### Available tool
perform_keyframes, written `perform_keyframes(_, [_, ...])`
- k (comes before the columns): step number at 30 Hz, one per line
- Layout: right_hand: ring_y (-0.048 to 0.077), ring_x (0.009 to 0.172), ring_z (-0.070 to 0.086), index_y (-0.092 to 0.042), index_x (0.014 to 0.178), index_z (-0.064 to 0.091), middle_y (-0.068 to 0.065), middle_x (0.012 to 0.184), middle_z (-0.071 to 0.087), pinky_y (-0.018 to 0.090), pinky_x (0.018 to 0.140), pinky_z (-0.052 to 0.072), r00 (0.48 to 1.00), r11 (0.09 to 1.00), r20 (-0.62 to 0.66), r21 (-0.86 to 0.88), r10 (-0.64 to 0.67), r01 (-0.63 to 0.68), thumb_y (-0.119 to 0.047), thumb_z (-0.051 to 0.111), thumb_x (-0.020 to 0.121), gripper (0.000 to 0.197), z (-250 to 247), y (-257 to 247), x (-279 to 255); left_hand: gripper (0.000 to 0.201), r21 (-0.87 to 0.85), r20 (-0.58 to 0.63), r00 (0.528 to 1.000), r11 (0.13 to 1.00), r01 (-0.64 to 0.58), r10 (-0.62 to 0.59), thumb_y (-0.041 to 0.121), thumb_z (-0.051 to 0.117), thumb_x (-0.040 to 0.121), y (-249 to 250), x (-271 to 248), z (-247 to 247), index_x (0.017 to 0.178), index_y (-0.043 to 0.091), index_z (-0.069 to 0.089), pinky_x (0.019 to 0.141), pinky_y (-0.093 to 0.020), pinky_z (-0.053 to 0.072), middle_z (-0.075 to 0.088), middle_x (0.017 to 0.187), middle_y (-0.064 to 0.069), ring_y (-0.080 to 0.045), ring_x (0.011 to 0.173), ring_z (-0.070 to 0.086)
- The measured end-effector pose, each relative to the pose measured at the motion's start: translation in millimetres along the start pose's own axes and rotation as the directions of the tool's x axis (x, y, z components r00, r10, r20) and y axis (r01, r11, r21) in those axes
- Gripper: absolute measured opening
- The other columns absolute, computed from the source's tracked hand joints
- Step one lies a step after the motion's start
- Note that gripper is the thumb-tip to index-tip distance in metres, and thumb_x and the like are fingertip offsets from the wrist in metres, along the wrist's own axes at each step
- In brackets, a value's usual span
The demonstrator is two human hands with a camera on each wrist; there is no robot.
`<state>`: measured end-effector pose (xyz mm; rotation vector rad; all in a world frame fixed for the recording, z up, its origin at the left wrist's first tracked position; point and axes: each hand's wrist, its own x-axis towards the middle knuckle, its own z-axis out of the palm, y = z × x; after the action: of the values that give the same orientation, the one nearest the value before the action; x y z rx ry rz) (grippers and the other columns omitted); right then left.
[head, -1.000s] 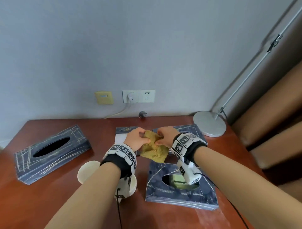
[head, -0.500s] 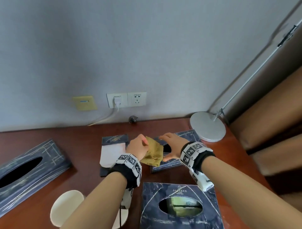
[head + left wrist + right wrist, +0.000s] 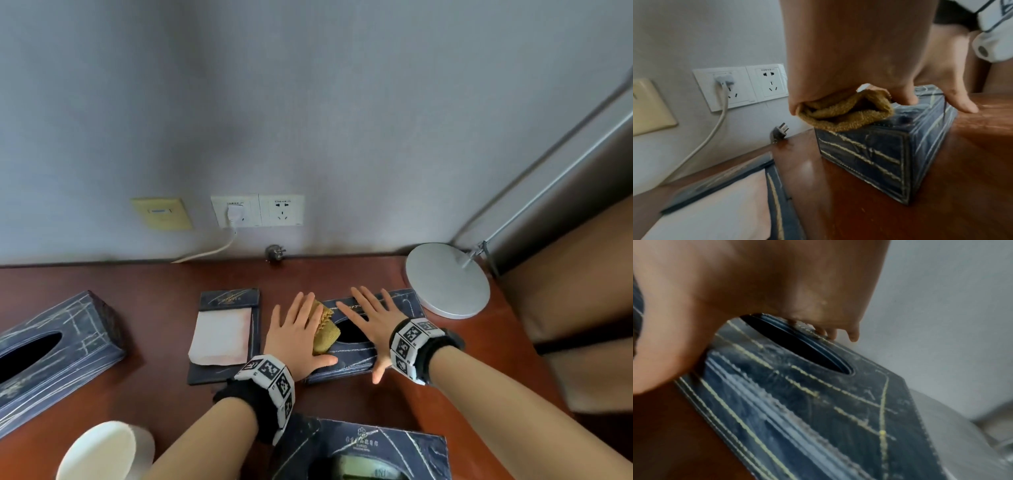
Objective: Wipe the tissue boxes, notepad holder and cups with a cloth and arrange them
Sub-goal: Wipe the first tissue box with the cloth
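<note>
A dark blue tissue box [image 3: 404, 301] with pale scratch lines lies at the middle back of the desk. My left hand [image 3: 294, 329] lies flat, fingers straight, and presses a folded mustard cloth [image 3: 325, 334] onto the box's left end [image 3: 863, 146]; the cloth [image 3: 844, 113] bunches under the palm. My right hand [image 3: 370, 318] rests open on the box top beside its oval slot [image 3: 797, 345]. The notepad holder [image 3: 224, 334] with white paper lies left of the box. A second tissue box [image 3: 51, 349] sits far left, a third [image 3: 394, 452] near me. A white cup [image 3: 102, 452] stands at the lower left.
A round silver lamp base [image 3: 447, 279] stands just right of the box, its rod slanting up to the right. Wall sockets [image 3: 257, 209] with a white cable, and a loose plug [image 3: 275, 253], sit at the desk's back edge. Brown upholstery [image 3: 575, 291] borders the right side.
Both hands held the cloth together in the air a second ago. The right hand let go and moved onto the box; the left hand flattened the cloth onto the box's left end.
</note>
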<state>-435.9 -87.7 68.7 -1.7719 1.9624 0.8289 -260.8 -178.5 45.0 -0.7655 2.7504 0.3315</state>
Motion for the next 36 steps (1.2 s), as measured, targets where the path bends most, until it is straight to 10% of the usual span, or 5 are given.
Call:
perform_keyframes(4, [0.034,0.143,-0.014,-0.029,0.143,-0.025,0.017,0.154,-0.016,0.057,0.114,-0.006,0.997,1.0,-0.073,0.025,-0.012,0.014,-0.051,0.081,0.056,0.139,7.3,2.1,4.1,0.095,-0.133,0.016,1.0,0.991,-0.008,0.01,0.063,0.05,0.083,-5.6,7.3,4.7,0.151,0.024,-0.003,0.118,-0.046,0.014,-0.02,0.157,0.006,-0.016,0.145,-0.018])
perform_keyframes(12, [0.038,0.141,0.001,-0.035,0.141,-0.025,0.023,0.152,-0.001,0.053,0.116,-0.003,0.981,0.992,-0.193,0.129,0.011,0.014,-0.051,0.082,0.053,0.14,-6.3,-4.7,19.8,0.041,-0.478,-0.275,0.959,0.876,-0.069,-0.074,0.026,0.059,0.091,-38.8,27.2,-28.2,0.132,0.023,0.054,0.115,-0.027,0.02,0.035,0.15,0.005,-0.015,0.14,0.026])
perform_keyframes(22, [0.031,0.143,-0.013,-0.034,0.142,-0.024,0.01,0.156,-0.014,0.057,0.115,-0.003,0.984,0.972,-0.176,0.232,0.0,0.041,-0.063,0.078,0.052,0.139,-16.4,4.8,40.7,0.051,-0.398,-0.166,0.982,0.917,0.019,-0.093,0.013,0.042,0.099,-51.9,37.7,-32.2,0.147,0.018,0.027,0.118,-0.026,0.009,0.013,0.158,0.002,-0.014,0.147,0.008])
perform_keyframes(29, [0.027,0.143,-0.016,-0.033,0.143,-0.022,0.003,0.156,-0.017,0.061,0.113,-0.001,0.994,0.967,-0.055,0.243,0.093,-0.077,-0.065,0.075,0.054,0.136,-2.3,38.7,24.0,0.059,-0.411,-0.245,0.969,0.904,-0.117,0.015,-0.007,0.034,0.095,-55.1,22.0,4.1,0.147,0.018,0.023,0.112,-0.012,-0.007,0.01,0.155,0.005,-0.004,0.136,-0.011])
perform_keyframes(36, [0.028,0.144,-0.011,-0.032,0.144,-0.02,0.004,0.156,-0.012,0.059,0.114,0.002,0.989,0.965,-0.072,0.237,0.129,-0.108,-0.061,0.075,0.057,0.132,-2.9,31.2,22.6,0.062,-0.348,-0.166,0.946,0.881,-0.322,0.28,-0.01,0.039,0.09,-57.7,-20.3,12.6,0.146,0.016,0.027,0.118,-0.024,-0.002,0.01,0.148,0.014,-0.004,0.139,0.0])
